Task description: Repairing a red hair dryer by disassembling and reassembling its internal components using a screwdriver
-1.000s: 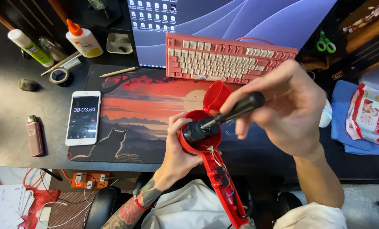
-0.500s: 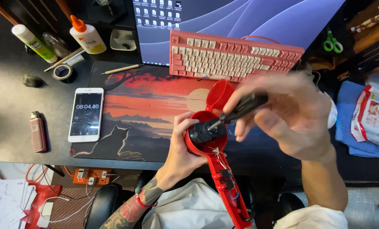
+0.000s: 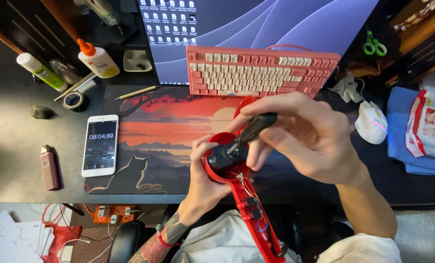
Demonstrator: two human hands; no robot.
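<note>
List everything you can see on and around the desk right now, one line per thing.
red device shell: 1, red, opened, wires showing, held over desk edge
screwdriver: 1, black handle, tip in the shell's round head
keyboard: 1, pink and white, below monitor
monitor: 1, blue screen, top
desk mat: 1, sunset picture, centre
phone: 1, white, on mat's left edge
glue bottle: 1, white with orange cap, top left
tape roll: 1, dark, left
mouse: 1, white, right
scissors: 1, green, top right
left hand: cradles shell
right hand: holds screwdriver
</note>
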